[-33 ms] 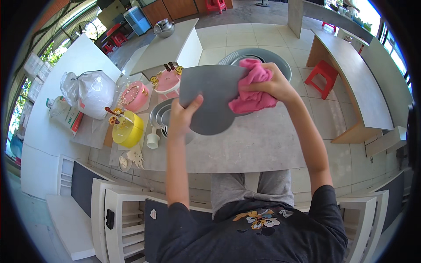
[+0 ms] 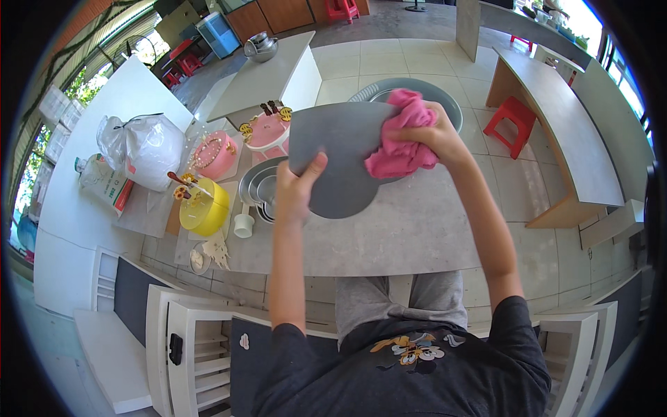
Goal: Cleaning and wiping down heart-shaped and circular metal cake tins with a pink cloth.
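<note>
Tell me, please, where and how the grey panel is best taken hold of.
Probably the left edge of the grey panel, from the left, thumb on its flat face, as the left hand grips; the pink cloth and right hand cover its upper right.

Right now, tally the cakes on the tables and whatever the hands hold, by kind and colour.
Pink cakes: 2
Yellow cake: 1
Grey plate, in the left hand: 1
Pink cloth, in the right hand: 1
Total: 5
</note>
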